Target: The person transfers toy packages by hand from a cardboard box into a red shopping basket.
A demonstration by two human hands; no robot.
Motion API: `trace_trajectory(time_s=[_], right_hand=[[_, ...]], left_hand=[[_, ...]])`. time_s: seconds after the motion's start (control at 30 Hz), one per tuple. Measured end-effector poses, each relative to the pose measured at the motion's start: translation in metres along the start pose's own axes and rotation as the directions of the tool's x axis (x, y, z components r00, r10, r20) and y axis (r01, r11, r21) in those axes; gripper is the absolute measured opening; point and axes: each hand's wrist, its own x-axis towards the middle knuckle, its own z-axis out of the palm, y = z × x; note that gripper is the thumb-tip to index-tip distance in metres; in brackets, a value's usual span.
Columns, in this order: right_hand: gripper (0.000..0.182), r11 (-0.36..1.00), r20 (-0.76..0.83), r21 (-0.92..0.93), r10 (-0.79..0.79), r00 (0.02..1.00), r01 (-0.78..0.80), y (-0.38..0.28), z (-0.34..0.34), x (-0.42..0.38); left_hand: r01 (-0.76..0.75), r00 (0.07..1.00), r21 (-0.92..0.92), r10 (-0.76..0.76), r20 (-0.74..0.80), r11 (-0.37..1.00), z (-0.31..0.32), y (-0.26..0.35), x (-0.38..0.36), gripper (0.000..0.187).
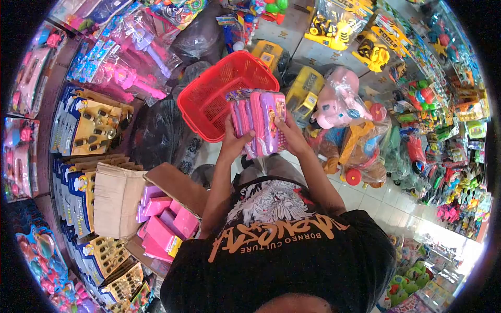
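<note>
The left hand and right hand are clasping a pink-and-purple bundle, its long side pointing forward; the red basket is sitting just beyond, nearer the left hand, perhaps lower.

The packs are pink and purple, the basket red, the shirt black with orange lettering.

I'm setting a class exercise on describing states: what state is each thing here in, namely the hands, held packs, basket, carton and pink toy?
Left hand: closed on the packs' left side
Right hand: closed on their right
Packs: held together
Basket: uncovered
Carton: open, goods inside
Pink toy: wrapped in clear plastic
</note>
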Motion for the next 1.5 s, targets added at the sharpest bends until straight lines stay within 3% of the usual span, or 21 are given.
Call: trace_trajectory(time_s=[0.03,0.07,0.27,0.37,0.5,0.57,0.6,0.73,0.8,0.93,1.03,1.1,1.23,1.3,1.4,1.5], right_hand=[[0.058,1.0,0.009,-0.004,0.007,1.0,-0.007,0.003,-0.001,0.008],[0.058,0.997,0.009,-0.078,0.001,1.0,0.0,0.006,-0.003,0.018],[0.06,0.967,0.108,-0.249,-0.035,0.994,0.061,-0.017,0.009,0.074],[0.055,0.941,0.137,-0.337,0.007,0.991,0.04,-0.02,0.007,0.111],[0.069,0.911,0.179,-0.412,0.103,0.978,-0.02,-0.025,0.005,0.165],[0.073,0.86,0.165,-0.51,0.073,0.984,0.022,0.012,-0.022,0.208],[0.076,0.868,0.2,-0.497,0.117,0.973,-0.002,0.009,-0.02,0.219],[0.076,0.799,0.231,-0.598,0.236,0.944,-0.053,0.017,-0.029,0.252],[0.078,0.694,0.193,-0.717,0.275,0.942,-0.056,0.025,-0.039,0.265],[0.08,0.741,0.245,-0.661,0.361,0.9,-0.117,0.022,-0.043,0.271],[0.082,0.691,0.209,-0.715,0.36,0.909,-0.11,0.042,-0.054,0.283],[0.087,0.635,0.198,-0.77,0.331,0.923,-0.062,0.052,-0.056,0.29],[0.092,0.718,0.233,-0.695,0.291,0.928,-0.051,0.051,-0.055,0.289],[0.096,0.749,0.219,-0.65,0.348,0.911,-0.13,0.045,-0.049,0.29],[0.097,0.73,0.123,-0.669,0.292,0.948,-0.138,0.076,-0.053,0.299],[0.094,0.64,0.084,-0.76,0.272,0.959,-0.115,0.099,-0.064,0.306]], left_hand=[[-0.1,0.995,0.015,0.1,-0.015,0.995,-0.003,-0.003,0.004,0.092],[-0.099,0.995,0.013,0.1,-0.028,0.995,-0.007,-0.006,0.008,0.092],[0.119,0.984,-0.044,-0.124,-0.129,0.992,-0.012,0.009,0.046,0.1],[0.086,0.983,-0.099,-0.101,-0.151,0.991,-0.022,-0.009,0.078,0.097],[0.233,0.941,-0.104,-0.251,-0.225,0.967,-0.034,-0.022,0.113,0.094],[0.267,0.941,-0.049,-0.272,-0.2,0.962,-0.037,-0.033,0.129,0.092],[0.199,0.961,-0.146,-0.222,-0.166,0.969,-0.041,-0.055,0.142,0.09],[0.239,0.939,-0.211,-0.281,-0.198,0.948,-0.05,-0.112,0.166,0.087],[0.324,0.914,-0.435,-0.397,-0.086,0.84,-0.046,-0.118,0.17,0.084],[0.342,0.876,-0.513,-0.465,-0.128,0.787,-0.054,-0.162,0.175,0.079],[0.397,0.822,-0.509,-0.543,-0.172,0.763,-0.056,-0.18,0.179,0.073],[0.292,0.896,-0.523,-0.421,-0.145,0.801,-0.056,-0.185,0.184,0.067],[0.321,0.884,-0.537,-0.45,-0.124,0.78,-0.058,-0.193,0.196,0.061],[0.357,0.856,-0.512,-0.493,-0.155,0.781,-0.064,-0.199,0.204,0.056],[0.242,0.901,-0.53,-0.39,-0.187,0.813,-0.062,-0.203,0.208,0.053],[0.321,0.877,-0.62,-0.472,-0.092,0.716,-0.059,-0.199,0.212,0.055]])
